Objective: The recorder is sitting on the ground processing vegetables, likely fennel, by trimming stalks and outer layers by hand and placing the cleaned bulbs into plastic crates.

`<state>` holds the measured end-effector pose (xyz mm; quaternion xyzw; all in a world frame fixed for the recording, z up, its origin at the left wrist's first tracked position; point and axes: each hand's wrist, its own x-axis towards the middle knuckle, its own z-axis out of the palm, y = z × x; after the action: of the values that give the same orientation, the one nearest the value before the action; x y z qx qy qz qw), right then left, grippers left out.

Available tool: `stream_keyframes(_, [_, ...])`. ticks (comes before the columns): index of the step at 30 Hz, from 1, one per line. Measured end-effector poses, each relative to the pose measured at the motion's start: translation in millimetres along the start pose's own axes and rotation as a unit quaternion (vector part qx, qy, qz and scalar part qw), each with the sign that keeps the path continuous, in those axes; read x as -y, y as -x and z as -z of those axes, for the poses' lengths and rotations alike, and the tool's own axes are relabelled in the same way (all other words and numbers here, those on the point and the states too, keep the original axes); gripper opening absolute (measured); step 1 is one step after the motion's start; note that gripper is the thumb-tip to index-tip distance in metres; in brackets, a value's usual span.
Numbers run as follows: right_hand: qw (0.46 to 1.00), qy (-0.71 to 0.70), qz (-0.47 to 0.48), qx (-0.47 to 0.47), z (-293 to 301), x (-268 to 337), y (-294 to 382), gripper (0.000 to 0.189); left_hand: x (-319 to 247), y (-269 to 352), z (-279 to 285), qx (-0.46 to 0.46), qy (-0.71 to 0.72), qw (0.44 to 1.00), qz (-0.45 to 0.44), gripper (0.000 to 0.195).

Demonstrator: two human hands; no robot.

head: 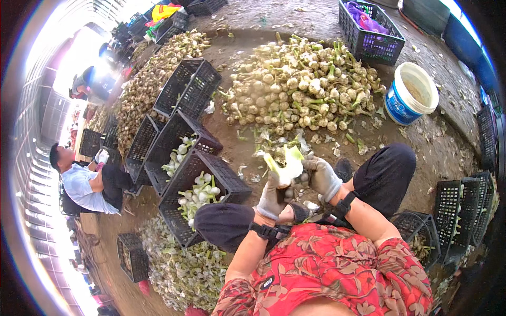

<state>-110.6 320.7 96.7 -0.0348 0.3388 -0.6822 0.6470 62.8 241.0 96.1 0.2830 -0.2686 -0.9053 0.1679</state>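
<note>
My left hand (272, 196), in a dirty grey work glove, grips a garlic bulb (285, 179) from below. A green stem stub rises from the bulb, and a broad flap of pale outer skin (293, 161) hangs away from it. My right hand (321, 177), gloved too, pinches at the right side of that skin. Beyond both hands lies a large heap of untrimmed garlic bulbs (300, 89). Peeled white garlic bulbs (199, 193) with short green stems lie in a black plastic crate (233, 185) beside my left knee.
More black crates (189, 89) stand at the left, one with white garlic. Discarded skins (182, 264) form a pile at lower left. A white bucket (411, 93) and a crate with purple mesh bags (371, 35) stand at upper right. Another person (89, 183) sits at far left.
</note>
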Motion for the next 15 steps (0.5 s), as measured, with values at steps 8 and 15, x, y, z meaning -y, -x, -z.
stream_keyframes(8, [0.983, 0.146, 0.107, -0.005, 0, 22, 11, 0.031, -17, -6, -39, -0.023, -0.123, 0.986, -0.111, 0.07])
stream_keyframes(15, [0.949, 0.286, 0.1, 0.092, -21, 27, 20, 0.034, -4, -22, -34, -0.16, -0.169, 0.937, -0.259, 0.065])
